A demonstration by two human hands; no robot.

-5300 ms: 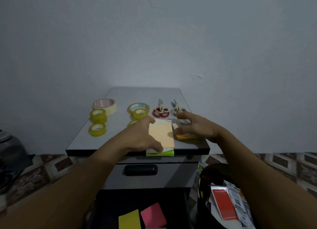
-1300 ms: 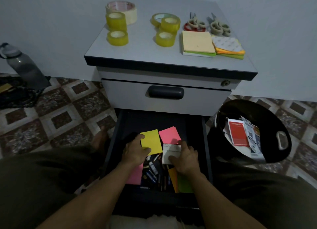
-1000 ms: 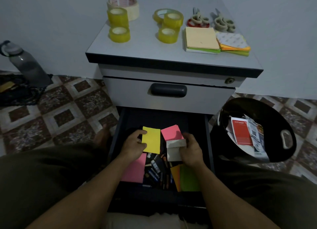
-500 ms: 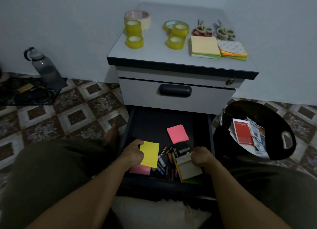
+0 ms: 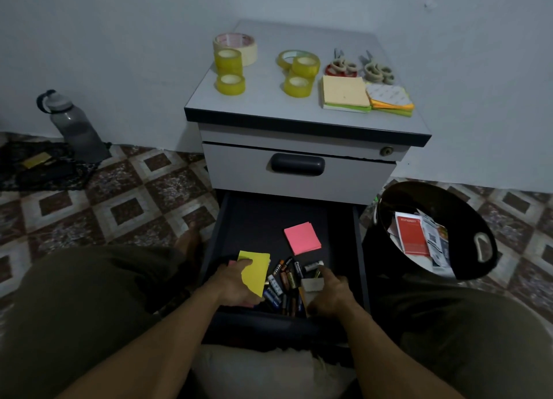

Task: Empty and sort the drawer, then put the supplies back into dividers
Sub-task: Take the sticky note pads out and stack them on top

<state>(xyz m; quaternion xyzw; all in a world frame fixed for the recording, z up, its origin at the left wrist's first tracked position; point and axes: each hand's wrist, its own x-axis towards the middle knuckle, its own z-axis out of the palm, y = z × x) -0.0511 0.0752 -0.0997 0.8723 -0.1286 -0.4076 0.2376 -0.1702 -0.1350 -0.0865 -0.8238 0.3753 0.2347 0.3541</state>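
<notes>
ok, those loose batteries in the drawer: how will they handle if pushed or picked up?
The batteries are cylinders lying loose on the flat drawer floor, so a sideways push probably rolls them. They lie jumbled and touching, so pinching one likely nudges its neighbours. Rigid, probably heavy for their size; smooth casings may slip.

The view is dim and grainy. Soft light from above reaches the cabinet top (image 5: 269, 108) and wall (image 5: 119, 39), while the open drawer (image 5: 263, 219) and bin (image 5: 466, 217) sit in deep shadow. Wide-angle bending curves the edges.
</notes>
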